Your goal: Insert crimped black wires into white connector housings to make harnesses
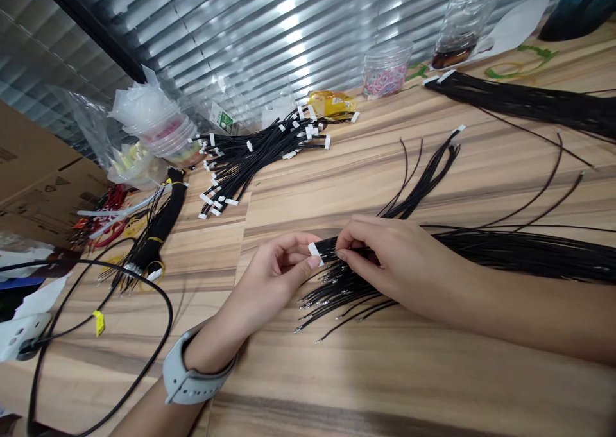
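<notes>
Between the thumb and fingers of my left hand (276,273) is a white connector (315,253) with several black wires running out of its right side. My right hand (380,251) is closed in a pinch just right of the connector, over those wires; its fingertips seem to grip a thin black wire. Below both hands, a bundle of loose black wires (332,296) lies fanned out with bare metal terminals at the tips. The bundle continues right, under my right forearm, as long black wires (520,251).
Finished-looking black cables with white connectors (260,154) lie in a pile behind. A tied black wire bundle (161,222) and a looped power cable (168,308) are at left. Along the back stand a jar of pink bits (385,71), a bottle (462,26) and stacked plastic tubs (158,122).
</notes>
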Available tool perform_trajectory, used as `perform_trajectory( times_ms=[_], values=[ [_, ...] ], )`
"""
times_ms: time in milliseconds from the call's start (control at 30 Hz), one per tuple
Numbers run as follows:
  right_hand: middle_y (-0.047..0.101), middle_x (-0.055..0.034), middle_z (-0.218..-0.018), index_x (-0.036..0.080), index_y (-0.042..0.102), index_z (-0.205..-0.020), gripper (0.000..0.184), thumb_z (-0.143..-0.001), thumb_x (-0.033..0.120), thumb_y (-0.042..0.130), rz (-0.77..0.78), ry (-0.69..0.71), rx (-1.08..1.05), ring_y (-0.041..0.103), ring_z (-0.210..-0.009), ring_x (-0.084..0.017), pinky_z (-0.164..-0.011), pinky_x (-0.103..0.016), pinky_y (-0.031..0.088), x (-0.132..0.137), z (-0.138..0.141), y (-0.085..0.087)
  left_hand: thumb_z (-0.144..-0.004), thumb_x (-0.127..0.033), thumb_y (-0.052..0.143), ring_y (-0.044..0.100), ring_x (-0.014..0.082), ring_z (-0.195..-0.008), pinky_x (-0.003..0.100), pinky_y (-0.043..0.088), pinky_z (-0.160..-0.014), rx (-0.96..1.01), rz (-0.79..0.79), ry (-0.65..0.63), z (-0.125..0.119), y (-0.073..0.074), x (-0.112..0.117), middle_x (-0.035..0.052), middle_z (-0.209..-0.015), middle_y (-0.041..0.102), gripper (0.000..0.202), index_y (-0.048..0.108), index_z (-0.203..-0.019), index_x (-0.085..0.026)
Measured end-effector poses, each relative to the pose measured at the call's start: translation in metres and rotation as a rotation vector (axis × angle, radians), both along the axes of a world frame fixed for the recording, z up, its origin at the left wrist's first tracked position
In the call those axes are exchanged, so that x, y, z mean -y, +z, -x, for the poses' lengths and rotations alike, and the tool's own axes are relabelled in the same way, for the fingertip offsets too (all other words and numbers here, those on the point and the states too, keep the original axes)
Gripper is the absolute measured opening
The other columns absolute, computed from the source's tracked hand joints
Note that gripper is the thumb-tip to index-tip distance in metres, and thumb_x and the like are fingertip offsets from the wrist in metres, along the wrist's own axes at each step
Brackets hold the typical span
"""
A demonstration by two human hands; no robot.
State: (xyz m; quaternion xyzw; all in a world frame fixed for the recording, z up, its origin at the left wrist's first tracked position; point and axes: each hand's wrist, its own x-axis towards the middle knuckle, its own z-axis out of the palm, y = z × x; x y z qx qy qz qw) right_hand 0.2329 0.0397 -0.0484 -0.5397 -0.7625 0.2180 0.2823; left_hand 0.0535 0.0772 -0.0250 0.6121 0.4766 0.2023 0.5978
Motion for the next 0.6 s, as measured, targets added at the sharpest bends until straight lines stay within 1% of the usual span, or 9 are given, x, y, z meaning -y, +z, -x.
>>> perform_trajectory(
  times_ms=[233,400,600],
  values=[
    [0.061,0.0012,-0.072,0.018,0.060,-0.074,0.011,-0.078,0.013,0.051,0.055,0.008,-0.070,0.050,-0.060,-0.010,-0.055,-0.022,0.034,-0.0023,-0.0005,0.0035,-0.073,-0.020,0.066,0.047,0.0049,-0.052,0.016,0.035,-0.049,0.013,0.030,0.001,-0.0012,0.0000,-0.0010,-0.0038,-0.062,0.058,0.021,0.062,-0.093,-0.014],
    [0.060,0.0030,-0.066,0.020,0.062,-0.072,0.012,-0.076,0.016,0.052,0.131,-0.009,-0.103,0.049,-0.056,-0.009,-0.052,-0.022,0.033,-0.0042,-0.0020,0.0044,-0.072,-0.020,0.067,0.053,0.0076,-0.060,0.018,0.040,-0.055,0.034,0.027,0.008,0.0007,-0.0035,-0.0020,-0.0014,-0.069,0.063,0.023,0.062,-0.094,-0.015],
    [0.056,0.0031,-0.058,0.020,0.063,-0.071,0.013,-0.077,0.022,0.052,0.252,0.044,-0.216,0.048,-0.052,-0.009,-0.050,-0.021,0.035,-0.0092,-0.0046,0.0047,-0.074,-0.022,0.066,0.056,0.0102,-0.069,0.021,0.043,-0.066,-0.003,0.054,-0.014,0.0017,-0.0027,-0.0030,0.0024,-0.077,0.065,0.026,0.061,-0.097,-0.013]
  ],
)
